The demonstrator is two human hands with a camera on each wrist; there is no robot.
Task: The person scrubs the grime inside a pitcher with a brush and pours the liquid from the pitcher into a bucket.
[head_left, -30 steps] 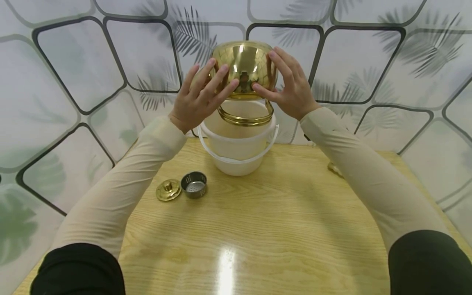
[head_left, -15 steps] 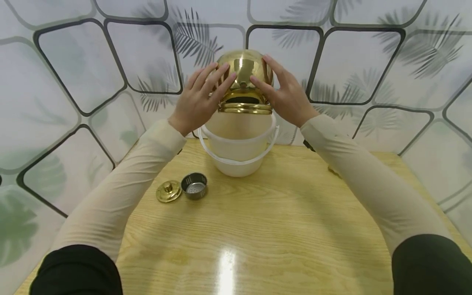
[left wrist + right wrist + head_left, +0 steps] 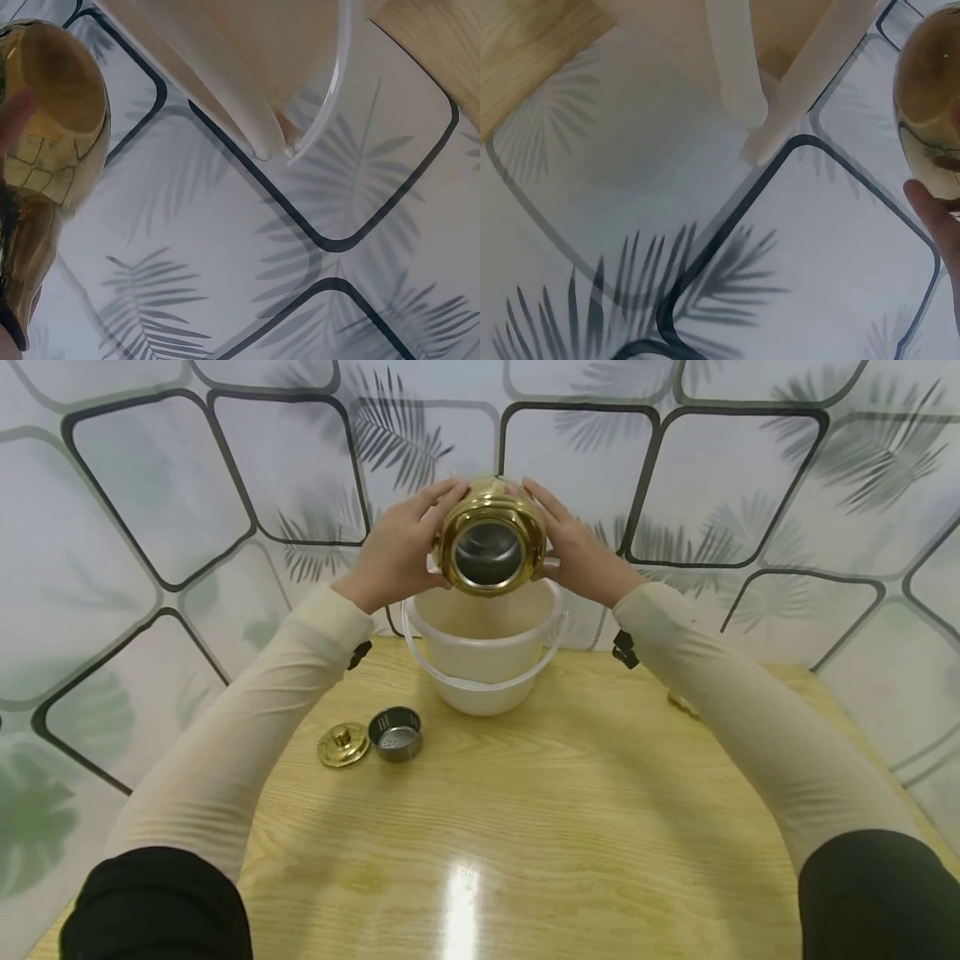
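A shiny gold teapot [image 3: 491, 510] is held in the air over the white bucket [image 3: 480, 672], its round mouth facing the head camera and its inside silvery. My left hand [image 3: 397, 545] grips its left side. On the opposite side, my right hand [image 3: 585, 553] holds it with the fingers round the body. The left wrist view has the teapot [image 3: 60, 124] at its left edge, with one fingertip on it. At the right edge of the right wrist view, the teapot [image 3: 926, 82] shows beside my thumb.
On the wooden table [image 3: 570, 810], a gold lid [image 3: 342, 745] lies left of a metal strainer basket [image 3: 395, 734]. The bucket's white handle [image 3: 480, 683] hangs down in front. A patterned wall [image 3: 720, 485] rises close behind. A small pale object [image 3: 682, 702] is partly behind the right sleeve.
The teapot has turned from mouth-down to facing the head camera, coming slightly lower. Both hands have shifted round its sides with it. The lid, strainer basket and bucket stay where they were.
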